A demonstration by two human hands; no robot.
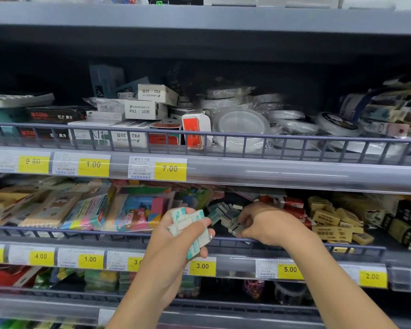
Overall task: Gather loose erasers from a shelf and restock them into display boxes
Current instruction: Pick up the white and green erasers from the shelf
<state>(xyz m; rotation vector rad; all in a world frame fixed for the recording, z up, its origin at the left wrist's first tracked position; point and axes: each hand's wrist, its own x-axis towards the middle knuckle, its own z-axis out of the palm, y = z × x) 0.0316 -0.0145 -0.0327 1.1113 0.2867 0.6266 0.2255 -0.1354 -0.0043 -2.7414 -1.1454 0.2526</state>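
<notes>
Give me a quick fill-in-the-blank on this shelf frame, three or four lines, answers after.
1. The left hand grips a bunch of white-and-teal ____.
2. The right hand reaches into the loose erasers on the ____ shelf in view.
3. The yellow price tag below the left hand reads ____.
4. Rolls of clear tape sit on the shelf ____ the erasers.

Answers: erasers; middle; 3.00; above

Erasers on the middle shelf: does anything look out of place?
Yes. Teal-and-white erasers lie scattered loose behind the shelf rail, not boxed. The left hand grips a bunch; the right hand reaches into the pile.
</notes>
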